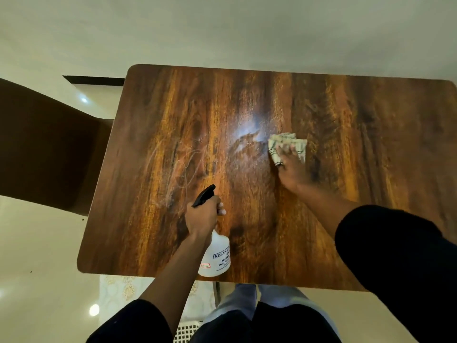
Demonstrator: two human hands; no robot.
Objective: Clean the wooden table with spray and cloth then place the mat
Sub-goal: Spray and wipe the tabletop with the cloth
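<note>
The wooden table [346, 120] fills the middle of the head view, with whitish smears left of centre and a wet patch near the middle. My left hand [201, 215] grips the neck of a white spray bottle [216, 256] with a black trigger head, held over the table's near edge. My right hand [293, 167] presses flat on a pale checked cloth [286, 144] lying on the table right of the wet patch. A patterned mat [123, 290] shows on the floor below the near edge, partly hidden by the table and my arm.
A dark brown chair [49, 149] stands against the table's left side. Glossy cream floor [37, 256] lies to the left. A pale wall [222, 33] runs behind the table's far edge. My legs stand at the near edge.
</note>
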